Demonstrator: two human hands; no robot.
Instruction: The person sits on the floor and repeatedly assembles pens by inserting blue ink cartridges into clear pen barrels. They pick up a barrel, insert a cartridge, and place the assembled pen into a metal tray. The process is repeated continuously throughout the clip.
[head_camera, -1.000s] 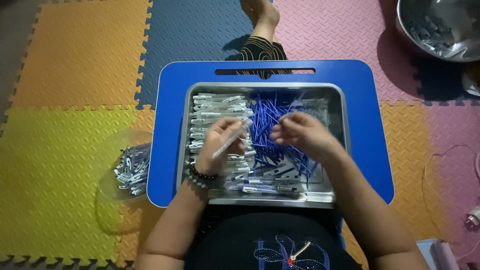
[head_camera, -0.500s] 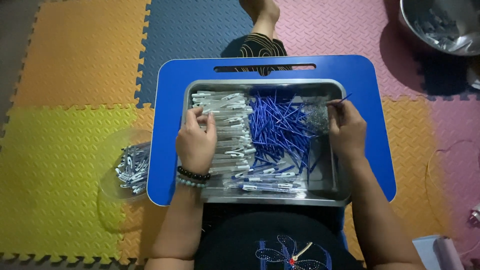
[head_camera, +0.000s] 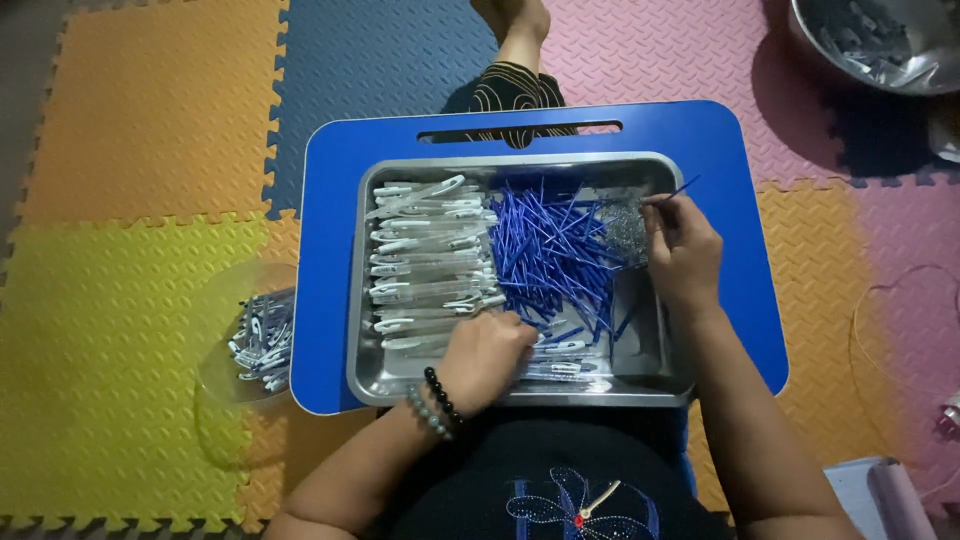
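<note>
The right hand (head_camera: 683, 250) pinches one thin blue refill (head_camera: 672, 193) near the steel tray's (head_camera: 640, 375) right edge. The left hand (head_camera: 487, 358) is curled down over finished pens (head_camera: 560, 358) at the tray's near edge; its grip is hidden. Blue refills (head_camera: 545, 255) fill the middle, clear barrels (head_camera: 425, 255) the left. Judging by this, a pen is mid-assembly: the refill needs a barrel brought to it.
</note>
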